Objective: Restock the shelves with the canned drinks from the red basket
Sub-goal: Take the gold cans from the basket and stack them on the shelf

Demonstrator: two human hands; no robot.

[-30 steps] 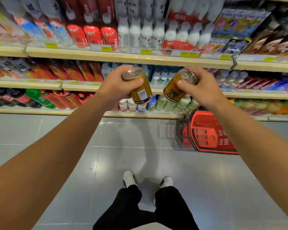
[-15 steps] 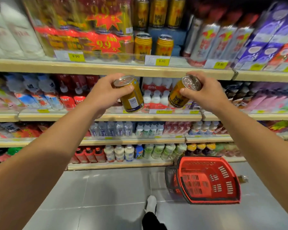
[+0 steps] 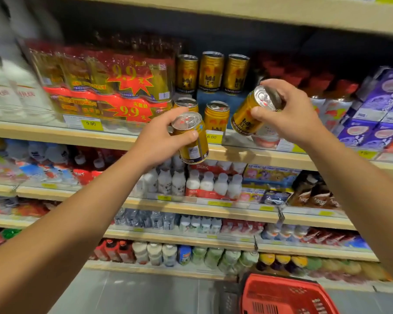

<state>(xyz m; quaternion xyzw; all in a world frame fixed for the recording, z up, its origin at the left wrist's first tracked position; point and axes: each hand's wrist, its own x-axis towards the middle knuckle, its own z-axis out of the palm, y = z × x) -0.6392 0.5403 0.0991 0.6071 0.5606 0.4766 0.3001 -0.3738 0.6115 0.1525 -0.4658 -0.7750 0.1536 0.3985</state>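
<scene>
My left hand (image 3: 161,137) grips a gold drink can (image 3: 192,141), held upright just in front of the wooden shelf edge (image 3: 123,138). My right hand (image 3: 290,114) holds a second gold can (image 3: 247,114), tilted with its silver top toward me, beside the cans standing on the shelf. Two matching gold cans (image 3: 216,118) stand at the shelf front, and three more (image 3: 211,72) sit raised on a blue box behind them. The red basket (image 3: 281,295) rests on the floor at the bottom right, its inside mostly out of view.
Shrink-wrapped gold multipacks (image 3: 104,87) with red 9.9 labels fill the shelf left of the cans. Purple cartons (image 3: 377,114) stand to the right. Lower shelves hold rows of bottles (image 3: 204,184). Grey floor tiles (image 3: 134,293) lie below.
The view has tilted up and closer to the gold-can shelf. Both hands have risen with their cans to that shelf's level; the basket has slid to the bottom edge.
</scene>
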